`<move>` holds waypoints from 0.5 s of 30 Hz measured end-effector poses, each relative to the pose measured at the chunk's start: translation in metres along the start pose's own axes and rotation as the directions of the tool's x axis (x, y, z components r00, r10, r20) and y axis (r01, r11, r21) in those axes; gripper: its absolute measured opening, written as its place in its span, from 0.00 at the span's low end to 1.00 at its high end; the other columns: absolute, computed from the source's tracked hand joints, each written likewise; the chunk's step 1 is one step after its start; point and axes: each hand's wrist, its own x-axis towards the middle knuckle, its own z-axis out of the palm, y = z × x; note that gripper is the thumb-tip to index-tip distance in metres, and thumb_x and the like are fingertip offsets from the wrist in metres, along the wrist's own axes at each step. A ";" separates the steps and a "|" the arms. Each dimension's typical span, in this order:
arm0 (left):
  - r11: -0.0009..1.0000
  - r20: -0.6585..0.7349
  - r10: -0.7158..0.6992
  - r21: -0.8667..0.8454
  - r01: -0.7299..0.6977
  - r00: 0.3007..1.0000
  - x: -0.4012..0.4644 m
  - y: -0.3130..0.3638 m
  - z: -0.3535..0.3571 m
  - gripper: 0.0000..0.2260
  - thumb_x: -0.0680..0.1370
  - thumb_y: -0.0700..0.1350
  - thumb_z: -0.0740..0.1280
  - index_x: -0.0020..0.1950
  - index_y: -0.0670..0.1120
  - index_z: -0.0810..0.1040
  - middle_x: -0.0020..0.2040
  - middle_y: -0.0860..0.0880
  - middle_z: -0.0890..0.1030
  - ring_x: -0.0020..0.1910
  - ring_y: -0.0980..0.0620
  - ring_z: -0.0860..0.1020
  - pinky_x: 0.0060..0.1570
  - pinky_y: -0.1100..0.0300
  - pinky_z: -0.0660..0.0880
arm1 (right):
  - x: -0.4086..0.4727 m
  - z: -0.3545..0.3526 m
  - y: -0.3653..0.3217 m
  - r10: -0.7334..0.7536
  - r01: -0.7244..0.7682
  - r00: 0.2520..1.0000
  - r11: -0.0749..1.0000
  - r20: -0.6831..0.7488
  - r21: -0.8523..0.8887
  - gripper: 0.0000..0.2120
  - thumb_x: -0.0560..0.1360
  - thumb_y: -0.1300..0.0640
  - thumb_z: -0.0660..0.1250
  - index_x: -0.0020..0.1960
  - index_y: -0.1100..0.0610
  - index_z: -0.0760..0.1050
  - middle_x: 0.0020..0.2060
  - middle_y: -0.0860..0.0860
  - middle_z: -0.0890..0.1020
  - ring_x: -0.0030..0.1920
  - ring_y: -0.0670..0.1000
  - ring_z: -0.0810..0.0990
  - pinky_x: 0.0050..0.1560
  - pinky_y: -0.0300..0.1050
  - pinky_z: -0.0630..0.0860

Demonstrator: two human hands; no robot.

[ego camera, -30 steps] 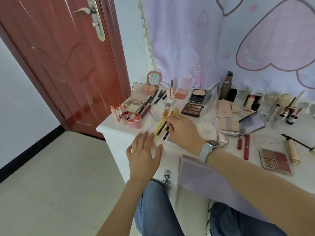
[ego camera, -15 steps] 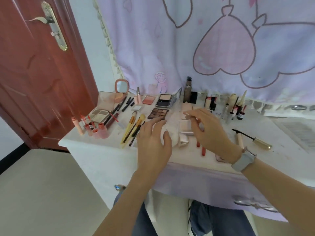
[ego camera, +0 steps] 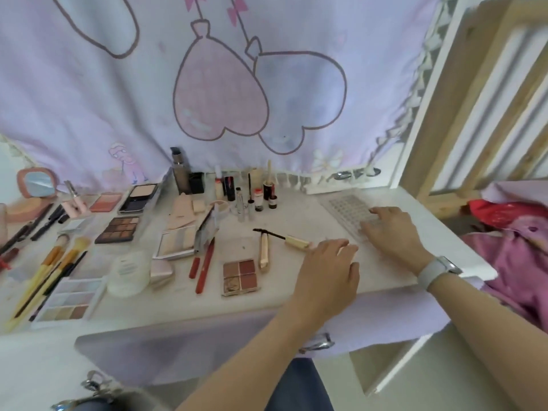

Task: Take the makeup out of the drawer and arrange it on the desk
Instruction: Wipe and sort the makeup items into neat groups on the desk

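Observation:
Makeup covers the white desk: a four-pan blush palette, an uncapped mascara wand, a beige tube, red lip pencils, a white jar, a pastel palette, brushes and a brown eyeshadow palette. My left hand hovers palm down, fingers relaxed, just right of the mascara's gold cap. My right hand lies with spread fingers on a clear gridded sheet at the desk's right end. The drawer is hidden under a purple cloth.
Small bottles and a tall dark bottle stand along the curtained back wall. A pink hand mirror sits far left. Metal drawer handles show under the desk's front edge. Pink and red clothing lies beyond the right edge.
The view has swung right. Both hands moved from the desk's middle to its right end, and my right hand now lies on the gridded sheet.

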 end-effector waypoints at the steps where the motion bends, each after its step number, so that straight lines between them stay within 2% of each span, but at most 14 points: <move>1: 1.000 0.028 0.009 0.025 -0.010 1.000 0.004 0.001 0.008 0.15 0.78 0.42 0.59 0.64 0.41 0.73 0.64 0.42 0.74 0.65 0.44 0.70 0.63 0.51 0.65 | 0.004 0.001 0.001 0.003 -0.003 1.000 1.000 0.028 -0.018 0.26 0.74 0.45 0.64 0.68 0.57 0.68 0.67 0.61 0.69 0.67 0.62 0.65 0.67 0.55 0.64; 4: 0.992 0.007 0.029 0.122 -0.029 1.000 0.007 0.001 0.023 0.12 0.76 0.42 0.61 0.57 0.42 0.78 0.58 0.44 0.79 0.60 0.45 0.75 0.57 0.53 0.70 | 0.012 0.004 -0.001 0.029 -0.017 0.990 0.996 0.135 -0.084 0.38 0.71 0.33 0.60 0.73 0.52 0.58 0.73 0.58 0.59 0.70 0.62 0.60 0.68 0.56 0.58; 6: 0.992 -0.015 0.025 0.126 -0.023 1.000 0.006 -0.002 0.026 0.13 0.76 0.44 0.59 0.55 0.43 0.79 0.57 0.46 0.80 0.59 0.46 0.76 0.58 0.54 0.70 | 0.017 0.005 -0.002 0.043 -0.014 0.979 0.989 0.198 -0.148 0.42 0.68 0.29 0.58 0.74 0.50 0.54 0.74 0.57 0.55 0.70 0.63 0.58 0.68 0.57 0.57; 10: 0.999 0.018 -0.007 0.033 0.006 1.000 0.007 -0.008 0.028 0.14 0.77 0.43 0.60 0.61 0.43 0.76 0.64 0.47 0.76 0.65 0.49 0.70 0.65 0.57 0.62 | 0.023 0.001 -0.001 0.051 -0.012 0.971 0.986 0.232 -0.167 0.40 0.68 0.33 0.63 0.74 0.47 0.53 0.73 0.54 0.56 0.68 0.63 0.60 0.64 0.58 0.59; 12: 0.996 0.035 -0.061 -0.058 0.063 0.998 0.008 -0.009 0.025 0.15 0.78 0.42 0.60 0.63 0.43 0.75 0.65 0.48 0.74 0.67 0.51 0.68 0.66 0.60 0.59 | 0.023 -0.005 0.004 0.055 -0.041 0.973 0.997 0.223 -0.068 0.37 0.69 0.36 0.64 0.73 0.45 0.56 0.72 0.52 0.58 0.68 0.61 0.61 0.64 0.58 0.60; 14: 0.976 0.021 -0.144 -0.163 0.146 0.989 0.010 -0.008 0.021 0.14 0.77 0.41 0.60 0.62 0.44 0.76 0.62 0.49 0.76 0.63 0.52 0.71 0.63 0.62 0.62 | 0.020 -0.013 0.009 0.049 -0.099 0.975 0.970 0.217 0.224 0.34 0.70 0.40 0.65 0.72 0.47 0.60 0.70 0.52 0.60 0.69 0.56 0.63 0.66 0.49 0.61; 15: 0.954 0.030 -0.198 -0.225 0.200 0.980 0.012 -0.007 0.017 0.14 0.78 0.41 0.60 0.62 0.45 0.76 0.61 0.49 0.77 0.61 0.52 0.72 0.60 0.64 0.64 | 0.017 -0.017 0.011 0.027 -0.108 0.978 0.913 0.206 0.394 0.32 0.71 0.42 0.66 0.71 0.49 0.62 0.70 0.51 0.62 0.68 0.52 0.64 0.63 0.43 0.61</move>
